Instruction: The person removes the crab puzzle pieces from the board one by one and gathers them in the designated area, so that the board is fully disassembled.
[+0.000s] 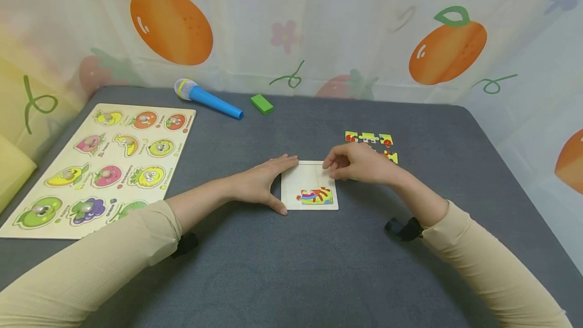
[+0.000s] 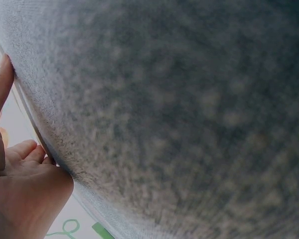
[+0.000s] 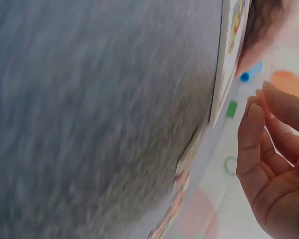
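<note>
A small square wooden puzzle board (image 1: pixel 296 181) lies on the dark table. Joined puzzle pieces (image 1: pixel 317 196), yellow-green with red and a rainbow stripe, sit in its lower part. My left hand (image 1: pixel 259 182) is spread at the board's left side, fingertips at the top edge and thumb at the lower left corner. Over the board's upper right corner hovers my right hand (image 1: pixel 360 162), fingers loosely bent and thumb near the index finger. In the right wrist view, no piece shows between those fingertips (image 3: pixel 254 112). Loose yellow and red puzzle pieces (image 1: pixel 369 137) lie beyond the right hand, which partly hides them.
A large fruit puzzle board (image 1: pixel 105 161) covers the table's left side, partly behind my left sleeve. Toward the back lie a blue toy microphone (image 1: pixel 211 100) and a green block (image 1: pixel 261 104). A fruit-patterned curtain (image 1: pixel 241 24) borders the table's far edge.
</note>
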The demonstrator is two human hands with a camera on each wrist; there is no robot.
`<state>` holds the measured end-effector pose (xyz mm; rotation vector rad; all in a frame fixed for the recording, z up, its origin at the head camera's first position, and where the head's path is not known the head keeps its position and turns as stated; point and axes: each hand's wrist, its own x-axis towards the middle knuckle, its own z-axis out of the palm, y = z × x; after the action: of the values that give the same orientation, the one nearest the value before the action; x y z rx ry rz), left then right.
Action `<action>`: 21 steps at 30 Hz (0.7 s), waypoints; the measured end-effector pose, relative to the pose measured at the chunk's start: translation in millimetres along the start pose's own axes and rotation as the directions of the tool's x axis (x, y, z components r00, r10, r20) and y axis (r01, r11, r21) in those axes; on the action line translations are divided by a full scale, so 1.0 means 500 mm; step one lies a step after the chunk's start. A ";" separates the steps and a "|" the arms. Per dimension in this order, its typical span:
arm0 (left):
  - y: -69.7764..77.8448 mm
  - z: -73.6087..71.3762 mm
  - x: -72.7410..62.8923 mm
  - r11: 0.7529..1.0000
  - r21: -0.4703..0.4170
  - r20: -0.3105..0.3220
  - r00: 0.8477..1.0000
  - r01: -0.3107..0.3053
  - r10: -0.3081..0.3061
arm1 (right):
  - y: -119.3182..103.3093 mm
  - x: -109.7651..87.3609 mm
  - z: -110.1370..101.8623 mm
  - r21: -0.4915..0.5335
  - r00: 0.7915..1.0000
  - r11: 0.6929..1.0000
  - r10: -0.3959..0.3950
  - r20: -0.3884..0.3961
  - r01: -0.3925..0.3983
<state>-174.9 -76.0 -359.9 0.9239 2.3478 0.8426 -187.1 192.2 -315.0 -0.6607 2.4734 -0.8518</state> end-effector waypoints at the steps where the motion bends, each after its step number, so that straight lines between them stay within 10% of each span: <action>1: 0.000 0.000 0.001 1.000 0.000 0.000 1.000 0.000 0.000 | -0.005 0.000 0.004 0.002 1.000 1.000 -0.002 0.011 0.002; 21: 0.001 -0.001 -0.001 1.000 -0.001 -0.002 1.000 -0.006 0.006 | -0.040 0.005 0.051 -0.004 0.991 0.997 -0.078 0.110 0.079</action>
<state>-174.8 -76.5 -359.1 0.9300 2.3469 0.8474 -169.4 165.4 -320.5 -0.7908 2.3676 -0.8124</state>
